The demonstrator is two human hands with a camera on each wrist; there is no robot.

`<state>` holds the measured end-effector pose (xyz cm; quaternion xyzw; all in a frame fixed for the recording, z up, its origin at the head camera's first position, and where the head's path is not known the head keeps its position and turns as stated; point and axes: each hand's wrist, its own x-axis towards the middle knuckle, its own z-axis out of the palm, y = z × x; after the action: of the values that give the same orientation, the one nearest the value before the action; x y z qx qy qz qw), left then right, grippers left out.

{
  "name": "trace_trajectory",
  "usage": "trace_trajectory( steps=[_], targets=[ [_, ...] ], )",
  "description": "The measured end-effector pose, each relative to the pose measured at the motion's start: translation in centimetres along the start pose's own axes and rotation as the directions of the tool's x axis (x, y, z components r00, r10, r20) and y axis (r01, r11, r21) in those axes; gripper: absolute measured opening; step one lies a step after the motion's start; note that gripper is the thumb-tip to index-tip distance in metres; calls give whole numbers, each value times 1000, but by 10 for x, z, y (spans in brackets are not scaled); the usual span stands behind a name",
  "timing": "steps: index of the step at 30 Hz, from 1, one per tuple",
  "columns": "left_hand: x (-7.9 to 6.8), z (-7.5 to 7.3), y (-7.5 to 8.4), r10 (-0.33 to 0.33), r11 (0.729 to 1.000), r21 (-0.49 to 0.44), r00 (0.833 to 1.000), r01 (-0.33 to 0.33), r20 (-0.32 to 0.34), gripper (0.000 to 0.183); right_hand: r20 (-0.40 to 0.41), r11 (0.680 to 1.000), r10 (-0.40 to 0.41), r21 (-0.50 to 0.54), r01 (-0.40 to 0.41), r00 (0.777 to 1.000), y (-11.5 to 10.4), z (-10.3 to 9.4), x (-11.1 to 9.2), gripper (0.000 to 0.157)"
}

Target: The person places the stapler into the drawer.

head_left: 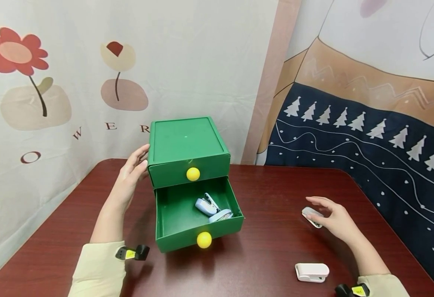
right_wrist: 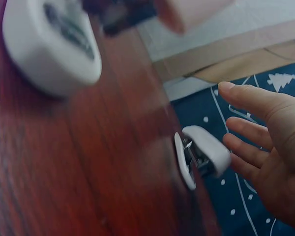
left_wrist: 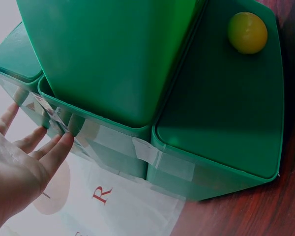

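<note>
A green drawer cabinet (head_left: 187, 142) with yellow knobs stands on the table, one drawer (head_left: 172, 214) pulled out below the top one. Inside that drawer lies a light blue stapler (head_left: 206, 206) beside another light blue item (head_left: 220, 215). My left hand (head_left: 129, 177) rests its extended fingers against the cabinet's left side, which carries clear tape. Over on the right, my right hand (head_left: 333, 218) reaches around a small white stapler (head_left: 311, 216), thumb and fingers apart. The right wrist view shows its fingertips right beside that stapler (right_wrist: 206, 150).
A second white stapler (head_left: 311, 272) lies nearer the front, left of my right forearm. The dark red wooden table (head_left: 269, 231) backs onto printed cloth hangings (head_left: 202, 62). A lower drawer with a yellow knob (left_wrist: 248, 33) shows in the left wrist view.
</note>
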<state>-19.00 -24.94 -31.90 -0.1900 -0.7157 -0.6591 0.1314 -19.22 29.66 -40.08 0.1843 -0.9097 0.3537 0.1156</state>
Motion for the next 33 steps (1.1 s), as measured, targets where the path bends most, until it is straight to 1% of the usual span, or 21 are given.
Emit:
trace_trajectory(
  steps=[4,9,12,17,23,29,33],
  targets=[
    [0,1,0,-1,1000,-1,1000,1,1,50,23,999,29,22,-29,999,8,-1,-3,49],
    [1,1,-1,5,1000,-5,1000,-5,5,50,57,994,101,30,-103,993,18,0,-6,51],
    [1,2,-1,6,1000,-5,1000,-6,6,50,68,991,125,39,-128,990,22,0,-7,51],
    [1,1,-1,5,1000,-3,1000,-5,5,50,69,991,115,66,-119,991,27,1,-7,48],
    [1,1,-1,3,1000,3,1000,-3,5,50,67,990,127,57,-131,990,32,4,-8,45],
    [0,1,-1,4,1000,0,1000,-4,2,50,53,987,139,81,-143,989,30,6,-8,42],
    [0,0,0,5,1000,-1,1000,-5,2,50,31,990,128,59,-130,991,29,7,-8,38]
  ],
)
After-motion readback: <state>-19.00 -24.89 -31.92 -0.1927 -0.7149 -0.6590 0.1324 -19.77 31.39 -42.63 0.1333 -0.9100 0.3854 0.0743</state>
